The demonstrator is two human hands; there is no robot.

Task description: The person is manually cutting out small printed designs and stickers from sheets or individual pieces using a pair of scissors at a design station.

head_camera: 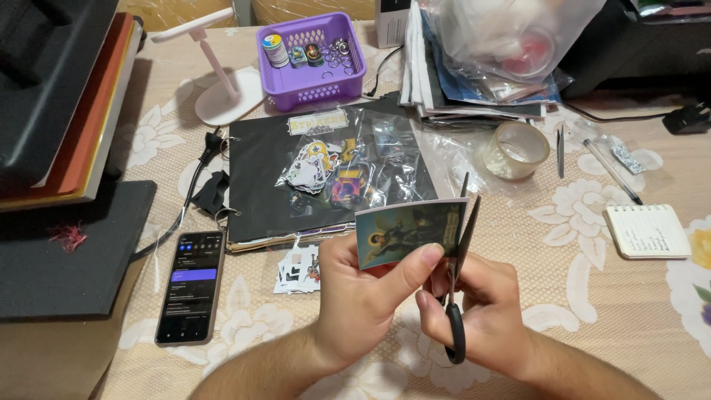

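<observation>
Black glossy phone (189, 287) flat on the lace-pattern tablecloth (592, 222), my left hand (355, 296) pinching a small rectangular printed card (409, 232), my right hand (474, 307) closed around black-handled scissors (459, 259), thin metal blades parted at the card's right edge, round tape roll (516, 150) beyond.

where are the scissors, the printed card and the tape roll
scissors (456, 337), head view, on the black handle loop
printed card (409, 231), head view, middle of the picture face
tape roll (516, 150), head view, on its clear outer wall
</observation>
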